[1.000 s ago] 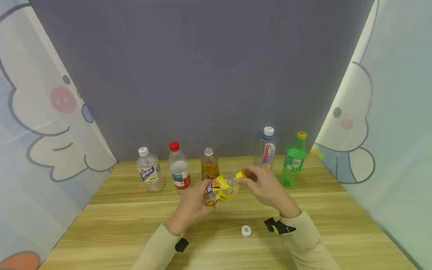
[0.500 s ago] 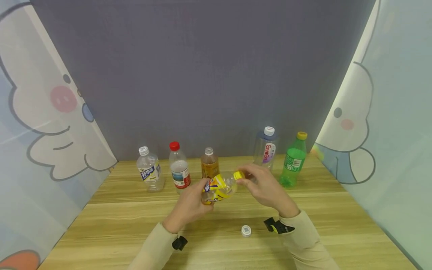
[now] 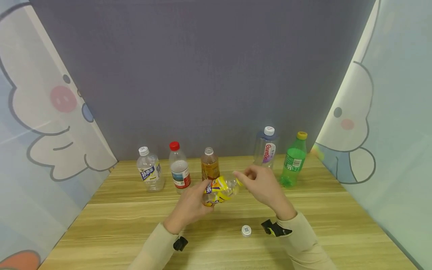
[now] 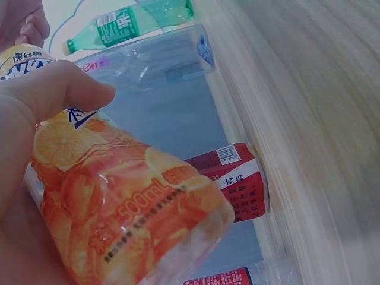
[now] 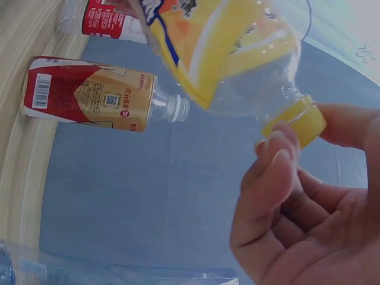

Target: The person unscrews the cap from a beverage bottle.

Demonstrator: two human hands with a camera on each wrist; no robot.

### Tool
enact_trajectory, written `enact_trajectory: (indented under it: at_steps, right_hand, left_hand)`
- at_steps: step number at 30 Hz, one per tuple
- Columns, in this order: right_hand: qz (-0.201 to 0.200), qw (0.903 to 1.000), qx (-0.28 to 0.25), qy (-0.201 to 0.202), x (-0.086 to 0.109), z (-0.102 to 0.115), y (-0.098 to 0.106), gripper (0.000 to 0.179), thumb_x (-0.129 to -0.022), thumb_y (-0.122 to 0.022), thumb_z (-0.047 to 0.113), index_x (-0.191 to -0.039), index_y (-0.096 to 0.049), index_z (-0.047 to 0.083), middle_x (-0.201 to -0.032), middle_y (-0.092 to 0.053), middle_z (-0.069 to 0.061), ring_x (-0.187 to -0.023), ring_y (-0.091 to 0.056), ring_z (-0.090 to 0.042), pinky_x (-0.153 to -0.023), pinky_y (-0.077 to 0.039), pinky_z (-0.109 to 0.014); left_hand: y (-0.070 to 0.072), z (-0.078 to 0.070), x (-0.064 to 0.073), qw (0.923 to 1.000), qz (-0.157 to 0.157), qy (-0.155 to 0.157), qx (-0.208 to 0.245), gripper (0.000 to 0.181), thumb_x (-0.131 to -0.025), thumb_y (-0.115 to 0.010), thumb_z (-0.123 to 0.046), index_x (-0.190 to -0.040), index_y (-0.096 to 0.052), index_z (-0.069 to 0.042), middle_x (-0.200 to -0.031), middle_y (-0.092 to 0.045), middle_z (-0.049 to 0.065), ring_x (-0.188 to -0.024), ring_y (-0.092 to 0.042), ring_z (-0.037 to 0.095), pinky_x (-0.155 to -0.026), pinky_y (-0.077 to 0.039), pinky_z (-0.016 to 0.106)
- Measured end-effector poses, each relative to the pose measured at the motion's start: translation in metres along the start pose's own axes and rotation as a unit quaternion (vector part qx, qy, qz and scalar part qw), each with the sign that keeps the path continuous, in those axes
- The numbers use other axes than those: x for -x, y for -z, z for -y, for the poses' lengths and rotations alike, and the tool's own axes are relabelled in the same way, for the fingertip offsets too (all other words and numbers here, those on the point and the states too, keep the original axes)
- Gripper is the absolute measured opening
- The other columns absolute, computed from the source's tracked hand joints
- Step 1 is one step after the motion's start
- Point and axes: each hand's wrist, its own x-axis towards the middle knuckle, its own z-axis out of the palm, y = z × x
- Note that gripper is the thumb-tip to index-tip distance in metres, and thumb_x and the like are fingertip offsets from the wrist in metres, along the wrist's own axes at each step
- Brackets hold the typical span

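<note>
Clear plastic bottle with a yellow-and-orange label (image 3: 219, 191) is held between the left hand (image 3: 192, 202), clamped round its body, and the right hand (image 3: 264, 185), pinching the round yellow plastic cap (image 5: 307, 123); its long axis tilts up rightward. Behind rises a plain grey wall (image 3: 202, 75); below spreads a wood-grained desk (image 3: 135, 225), bearing an upright, capless gold-and-red-labelled bottle (image 5: 92, 95) and a small round white cap (image 3: 246, 231).

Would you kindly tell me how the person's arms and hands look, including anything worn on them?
The left sleeve and right sleeve are long, plain and beige, ending near the wrists. A black strap shows by the left cuff; a black band with a small yellow-green mark shows by the right. The left hand and right hand wear no gloves.
</note>
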Motion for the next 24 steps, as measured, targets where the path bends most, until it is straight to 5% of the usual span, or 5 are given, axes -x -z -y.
enact_trajectory:
  at_steps: [10, 24]
  right_hand:
    - [0.029, 0.9995, 0.000, 0.011, -0.0005, -0.0021, 0.0009, 0.032, -0.098, -0.067, 0.040, -0.095, -0.069, 0.008, -0.075, -0.060, 0.002, -0.067, -0.053, -0.015, -0.061, -0.047, -0.032]
    - [0.030, 0.9961, -0.015, 0.082, 0.0002, -0.0044, 0.0015, 0.018, -0.097, -0.071, 0.029, -0.099, -0.070, 0.011, -0.077, -0.060, 0.008, -0.068, -0.054, -0.011, -0.061, -0.048, -0.028]
  left_hand:
    - [0.0000, 0.0015, -0.0001, 0.9998, -0.012, -0.001, -0.013, 0.066, -0.064, -0.089, -0.015, -0.123, -0.061, -0.015, -0.101, -0.069, -0.003, -0.086, -0.065, 0.016, -0.073, -0.052, 0.035]
    - [0.0012, 0.0035, -0.0004, 0.9997, -0.018, -0.006, -0.018, 0.067, -0.063, -0.088, -0.015, -0.125, -0.061, -0.016, -0.103, -0.069, -0.004, -0.087, -0.064, 0.012, -0.071, -0.052, 0.033]
